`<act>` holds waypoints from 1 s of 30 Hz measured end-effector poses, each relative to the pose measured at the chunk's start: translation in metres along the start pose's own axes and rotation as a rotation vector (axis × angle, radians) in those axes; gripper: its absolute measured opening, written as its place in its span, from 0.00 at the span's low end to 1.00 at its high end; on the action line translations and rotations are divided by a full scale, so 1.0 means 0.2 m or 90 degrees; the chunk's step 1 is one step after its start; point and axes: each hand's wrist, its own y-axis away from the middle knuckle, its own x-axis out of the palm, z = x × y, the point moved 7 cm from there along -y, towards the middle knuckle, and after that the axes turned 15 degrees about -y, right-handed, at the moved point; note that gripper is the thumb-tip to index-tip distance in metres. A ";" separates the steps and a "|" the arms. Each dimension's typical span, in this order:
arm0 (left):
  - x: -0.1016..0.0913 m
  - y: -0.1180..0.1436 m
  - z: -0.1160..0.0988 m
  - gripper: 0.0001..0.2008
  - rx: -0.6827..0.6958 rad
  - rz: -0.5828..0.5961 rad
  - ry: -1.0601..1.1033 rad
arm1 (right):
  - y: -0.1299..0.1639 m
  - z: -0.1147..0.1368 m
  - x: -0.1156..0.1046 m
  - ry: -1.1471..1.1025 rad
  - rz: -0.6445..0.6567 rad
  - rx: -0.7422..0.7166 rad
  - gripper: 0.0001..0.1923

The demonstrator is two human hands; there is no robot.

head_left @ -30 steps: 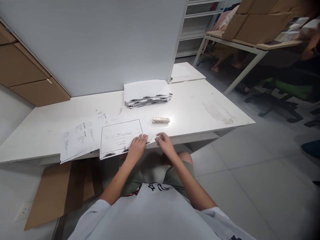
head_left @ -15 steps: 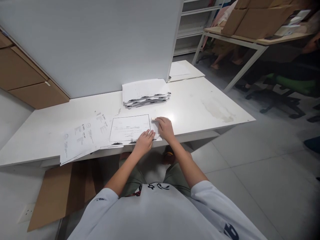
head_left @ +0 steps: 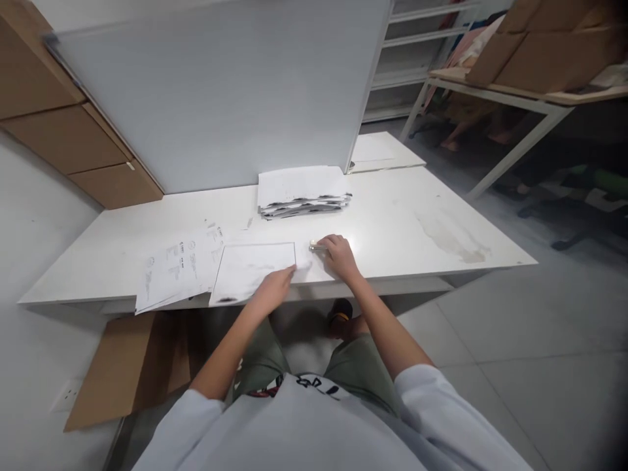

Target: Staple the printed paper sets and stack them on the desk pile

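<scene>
The right hand (head_left: 341,256) lies over a small pale stapler (head_left: 318,246) on the white table (head_left: 402,229), its fingers curled down onto the body so that only the left end of the stapler shows past them; whether they have truly closed around it or only rest on top cannot be told from this angle. The stapler sits just right of a single sheet (head_left: 252,269), which lies flat near the front edge of the table with its lower edge hanging slightly over. The left hand (head_left: 272,291) presses on the right lower corner of that sheet with fingers flat and spread, gripping nothing, and this looks like a way to keep the paper from sliding while the other hand is busy beside it. Left of the sheet, and partly under it, lies a looser spread of printed pages (head_left: 179,271), fanned so their headings show. Behind the sheet, toward the grey partition panel (head_left: 220,104), stands a thick stack of papers (head_left: 301,191), squared roughly and set out of the working area yet within reach. Below the sheet, under the table, a piece of flat cardboard (head_left: 125,366) leans on the floor. Far right of the sheet, another table (head_left: 495,98) carries cardboard boxes
</scene>
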 end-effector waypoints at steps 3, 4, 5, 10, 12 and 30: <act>-0.37 0.00 0.18 0.20 -0.158 -0.245 0.265 | 0.00 0.00 0.00 -0.016 -0.036 0.012 0.24; -0.50 -0.01 0.22 0.22 -0.177 -0.372 0.342 | -0.01 0.00 0.00 -0.023 -0.042 0.011 0.25; -0.60 -0.04 0.23 0.24 -0.176 -0.502 0.399 | -0.02 0.01 0.01 -0.031 -0.041 0.007 0.24; -0.74 -0.56 -0.03 0.24 0.017 -0.692 0.244 | -0.05 0.01 0.04 -0.052 -0.003 -0.013 0.22; -0.61 -0.90 -0.20 0.20 0.132 -0.531 0.059 | -0.06 0.00 0.05 -0.045 0.001 0.000 0.20; 0.00 -1.26 -0.20 0.28 0.160 -0.164 -0.310 | 0.00 -0.03 0.06 0.032 0.036 0.013 0.17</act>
